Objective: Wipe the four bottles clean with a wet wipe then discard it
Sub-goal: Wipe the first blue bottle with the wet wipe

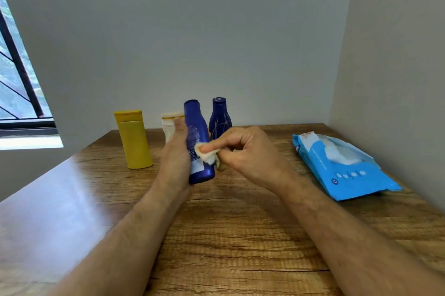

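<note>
Nearest, the left hand [174,158] has its grip wrapped round a tall dark-blue plastic bottle [198,141], lifted off the wood-grain tabletop [240,235] and tilted, probably to present its side. The right hand [243,151] pinches a crumpled white wet wipe [207,155] against that side, forefinger pressing. Right of them lies one open blue wipe pack [342,165] (within easy reach). Behind stand three more bottles: yellow [133,141], cream [168,127], dark blue [220,116]; four altogether.
</note>
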The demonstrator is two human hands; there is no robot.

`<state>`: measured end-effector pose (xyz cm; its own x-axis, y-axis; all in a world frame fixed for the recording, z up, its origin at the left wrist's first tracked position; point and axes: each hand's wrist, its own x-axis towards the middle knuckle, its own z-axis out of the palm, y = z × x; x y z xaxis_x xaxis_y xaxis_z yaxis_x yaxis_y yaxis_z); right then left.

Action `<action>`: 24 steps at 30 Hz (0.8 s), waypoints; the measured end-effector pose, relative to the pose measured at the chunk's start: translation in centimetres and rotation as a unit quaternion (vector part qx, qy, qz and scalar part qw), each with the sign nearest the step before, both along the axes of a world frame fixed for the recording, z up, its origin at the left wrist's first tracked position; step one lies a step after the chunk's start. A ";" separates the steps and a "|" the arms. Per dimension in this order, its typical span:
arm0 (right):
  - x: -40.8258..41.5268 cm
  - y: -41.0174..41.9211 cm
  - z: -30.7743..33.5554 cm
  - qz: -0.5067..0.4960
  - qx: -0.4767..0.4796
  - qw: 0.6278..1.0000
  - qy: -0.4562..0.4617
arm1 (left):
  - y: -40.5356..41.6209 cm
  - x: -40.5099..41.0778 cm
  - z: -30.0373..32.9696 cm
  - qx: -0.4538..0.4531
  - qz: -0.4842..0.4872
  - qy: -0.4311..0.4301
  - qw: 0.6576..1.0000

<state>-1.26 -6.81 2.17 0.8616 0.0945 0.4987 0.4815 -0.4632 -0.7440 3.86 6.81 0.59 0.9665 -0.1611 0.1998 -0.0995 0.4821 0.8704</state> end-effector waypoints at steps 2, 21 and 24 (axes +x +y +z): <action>0.2 0.0 -0.1 -0.019 0.064 0.998 -0.013 | -0.5 -0.8 0.0 0.044 -0.040 -0.038 0.998; 0.0 0.0 0.2 0.003 0.133 0.991 -0.018 | -0.1 -1.1 -0.3 0.055 -0.134 -0.035 0.989; 0.5 -0.3 0.1 -0.050 0.155 0.985 -0.050 | 0.2 -0.8 -0.6 0.042 -0.192 -0.038 0.980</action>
<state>-0.76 -7.12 2.32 0.8039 -0.1583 0.5733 0.5235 -0.2690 -0.8084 3.06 6.96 -0.04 0.8144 -0.5289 0.2388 0.0093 0.4234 0.9059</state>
